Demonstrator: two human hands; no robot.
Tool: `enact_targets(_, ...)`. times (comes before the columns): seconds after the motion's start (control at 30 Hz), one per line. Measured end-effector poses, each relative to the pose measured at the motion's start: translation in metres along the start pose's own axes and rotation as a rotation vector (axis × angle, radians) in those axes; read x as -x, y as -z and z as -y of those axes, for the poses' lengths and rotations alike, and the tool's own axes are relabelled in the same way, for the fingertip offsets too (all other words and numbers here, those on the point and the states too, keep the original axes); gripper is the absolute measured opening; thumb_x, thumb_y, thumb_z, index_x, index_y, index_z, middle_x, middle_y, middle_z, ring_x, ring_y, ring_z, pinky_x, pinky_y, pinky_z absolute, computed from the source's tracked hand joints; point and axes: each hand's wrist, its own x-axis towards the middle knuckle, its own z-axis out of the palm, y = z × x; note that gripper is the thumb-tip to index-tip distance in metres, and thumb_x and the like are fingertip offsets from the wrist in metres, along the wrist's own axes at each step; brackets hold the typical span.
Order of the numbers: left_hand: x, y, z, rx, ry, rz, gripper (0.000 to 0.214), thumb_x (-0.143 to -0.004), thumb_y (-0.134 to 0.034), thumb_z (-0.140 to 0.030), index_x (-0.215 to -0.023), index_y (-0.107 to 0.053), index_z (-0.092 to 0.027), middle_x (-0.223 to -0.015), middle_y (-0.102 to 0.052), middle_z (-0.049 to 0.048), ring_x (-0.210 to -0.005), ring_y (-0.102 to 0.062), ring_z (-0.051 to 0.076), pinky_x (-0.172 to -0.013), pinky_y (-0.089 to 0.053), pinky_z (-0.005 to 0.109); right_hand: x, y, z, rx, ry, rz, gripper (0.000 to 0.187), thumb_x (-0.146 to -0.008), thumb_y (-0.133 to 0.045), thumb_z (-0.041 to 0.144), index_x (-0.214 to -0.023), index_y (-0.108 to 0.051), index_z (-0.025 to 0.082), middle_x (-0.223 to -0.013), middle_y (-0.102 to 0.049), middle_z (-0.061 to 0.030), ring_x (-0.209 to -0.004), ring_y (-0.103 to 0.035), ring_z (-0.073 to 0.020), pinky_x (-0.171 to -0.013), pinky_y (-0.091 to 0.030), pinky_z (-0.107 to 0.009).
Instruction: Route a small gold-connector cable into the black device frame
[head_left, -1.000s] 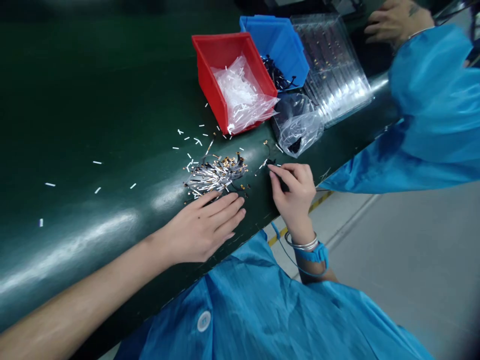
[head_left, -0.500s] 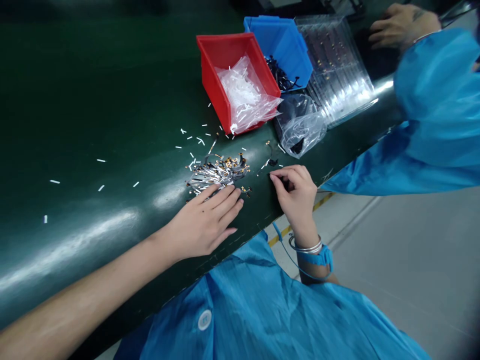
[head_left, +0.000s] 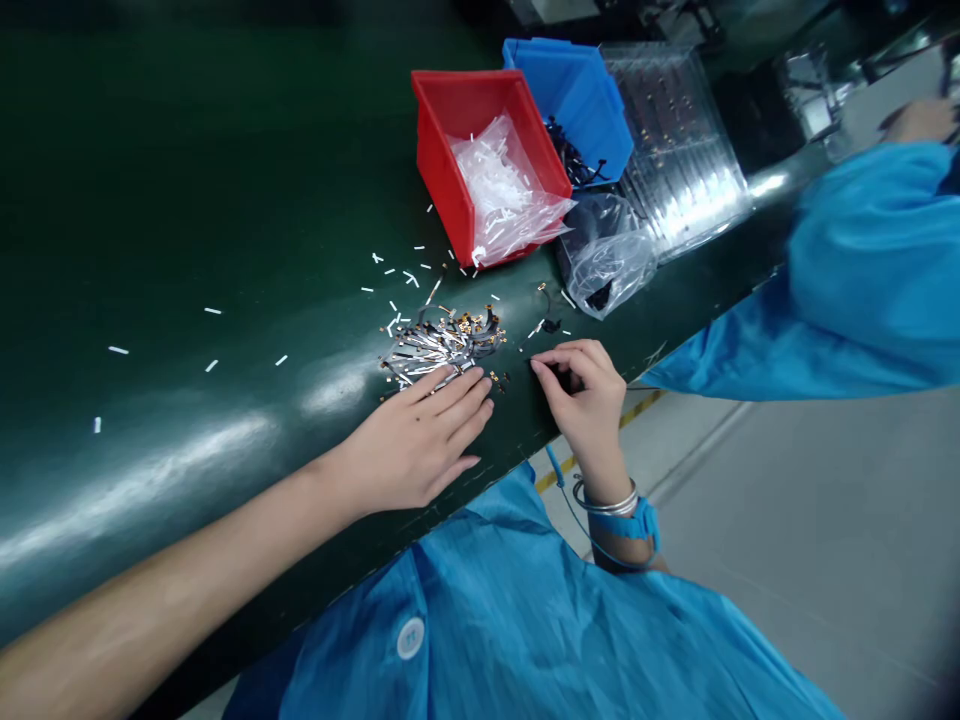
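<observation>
We see a pile [head_left: 442, 342] of small metal parts heaped on the green surface [head_left: 187, 200], so plenty looks unsorted; white bits [head_left: 390, 275] lie scattered left of it, far of our hands; our left hand [head_left: 416, 445] lies flat and open, fingertips touching the pile's near edge; our right hand [head_left: 585, 395], just right of the pile, pinches a small dark part [head_left: 559, 372] narrowly; red bin [head_left: 480, 160] sits far.

Surface: dark green belt [head_left: 187, 200], glossy.
Far edge: red bin [head_left: 442, 150], blue bin [head_left: 577, 85], clear trays [head_left: 675, 140], plastic bag [head_left: 611, 255].
Middle: pile of small metal parts [head_left: 439, 340], scattered white bits [head_left: 214, 365].
</observation>
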Motion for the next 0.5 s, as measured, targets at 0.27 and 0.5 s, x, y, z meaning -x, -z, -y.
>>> enact_targets(0.27, 0.000, 0.000, 0.001, 0.015, 0.008, 0.045, 0.048, -0.099, -0.035, -0.038, -0.128, -0.059, -0.009, -0.138, -0.054, 0.0122, -0.130, -0.047, 0.027, -0.107, -0.032, 0.039, 0.001, -0.004, 0.007, -0.001, 0.032, -0.003, 0.006, -0.084, -0.063, 0.019, -0.079, -0.066, 0.021, -0.079, -0.064, -0.0019, -0.077, -0.059, -0.0167, -0.062, -0.047, -0.031)
enact_targets(0.5, 0.000, 0.001, 0.000, 0.000, 0.014, 0.042, 0.048, -0.099, -0.033, -0.038, -0.129, -0.057, -0.008, -0.138, -0.054, 0.0118, -0.129, -0.048, 0.026, -0.104, -0.034, 0.039, 0.010, -0.011, 0.030, -0.027, -0.011, -0.006, 0.007, -0.083, -0.063, 0.019, -0.077, -0.066, 0.021, -0.078, -0.064, -0.0009, -0.072, -0.058, -0.0151, -0.059, -0.047, -0.030)
